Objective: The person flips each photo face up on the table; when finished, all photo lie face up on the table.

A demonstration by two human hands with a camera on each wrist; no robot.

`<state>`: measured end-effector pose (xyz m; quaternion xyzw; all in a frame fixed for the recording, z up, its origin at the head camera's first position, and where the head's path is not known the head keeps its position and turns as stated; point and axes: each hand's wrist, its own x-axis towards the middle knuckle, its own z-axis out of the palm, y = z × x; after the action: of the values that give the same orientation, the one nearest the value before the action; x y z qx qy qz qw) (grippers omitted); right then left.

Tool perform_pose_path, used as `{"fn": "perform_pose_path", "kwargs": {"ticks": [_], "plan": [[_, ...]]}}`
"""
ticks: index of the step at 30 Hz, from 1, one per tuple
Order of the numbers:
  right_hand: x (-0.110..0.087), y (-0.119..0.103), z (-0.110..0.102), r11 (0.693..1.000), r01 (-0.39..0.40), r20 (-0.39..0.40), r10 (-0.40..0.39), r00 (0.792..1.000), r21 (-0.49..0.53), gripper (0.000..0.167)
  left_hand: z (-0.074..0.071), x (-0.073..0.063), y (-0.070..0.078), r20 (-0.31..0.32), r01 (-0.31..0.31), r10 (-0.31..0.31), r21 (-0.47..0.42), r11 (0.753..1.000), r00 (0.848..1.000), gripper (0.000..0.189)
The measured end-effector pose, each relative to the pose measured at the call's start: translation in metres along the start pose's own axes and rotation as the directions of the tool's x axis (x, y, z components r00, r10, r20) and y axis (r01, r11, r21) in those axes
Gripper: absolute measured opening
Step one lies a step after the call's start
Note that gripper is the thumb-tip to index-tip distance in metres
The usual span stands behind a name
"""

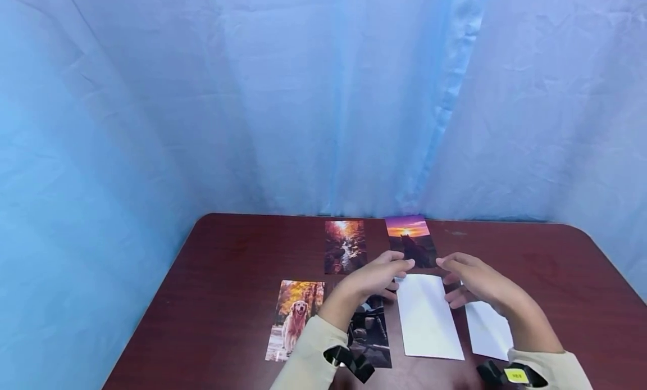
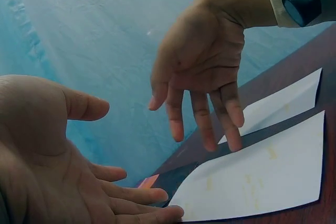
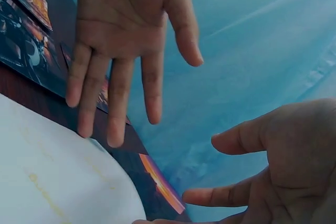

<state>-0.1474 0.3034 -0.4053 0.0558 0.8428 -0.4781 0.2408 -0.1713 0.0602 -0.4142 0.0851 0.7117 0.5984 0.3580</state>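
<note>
Seeing white sheet [image 1: 431, 322] well in from table's [image 1: 227, 300] far edge. My left hand [image 1: 375, 277] and right hand [image 1: 475, 280] flank its far end, both spread; can't tell if touching. Sunset photo [image 1: 410, 232] beyond, at table's far edge.

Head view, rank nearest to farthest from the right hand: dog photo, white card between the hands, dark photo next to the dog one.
From the right hand:
1. White card: just to its lower left.
2. Dark photo: farther left, past the white card.
3. Dog photo: leftmost.
</note>
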Motion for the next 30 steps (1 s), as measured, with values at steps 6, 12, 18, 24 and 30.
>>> {"fn": "perform_pose_path", "kwargs": {"ticks": [6, 12, 18, 24, 30], "plan": [[0.004, 0.000, 0.008, 1.000, -0.005, -0.031, 0.006, 1.000, 0.009, 0.071, 0.003, 0.000, 0.001, -0.001, 0.002, -0.002, 0.002, 1.000, 1.000, 0.066], [0.004, -0.002, 0.011, 0.999, 0.005, -0.021, -0.004, 1.000, 0.039, 0.070, 0.003, -0.001, 0.003, 0.018, 0.001, -0.001, -0.007, 1.000, 1.000, 0.064], [0.004, -0.001, 0.015, 0.999, -0.003, -0.019, 0.003, 1.000, 0.041, 0.069, 0.008, -0.002, 0.001, 0.022, 0.010, -0.009, -0.031, 0.999, 1.000, 0.065], [0.000, -0.004, 0.016, 1.000, 0.003, -0.033, -0.002, 0.999, 0.021, 0.072, 0.008, -0.004, 0.001, 0.023, 0.016, -0.016, -0.038, 0.999, 1.000, 0.066], [-0.010, -0.015, 0.009, 0.998, 0.052, -0.134, -0.055, 0.989, -0.023, 0.070, 0.006, -0.004, 0.005, 0.020, 0.027, -0.026, -0.030, 0.999, 0.999, 0.062]]}}
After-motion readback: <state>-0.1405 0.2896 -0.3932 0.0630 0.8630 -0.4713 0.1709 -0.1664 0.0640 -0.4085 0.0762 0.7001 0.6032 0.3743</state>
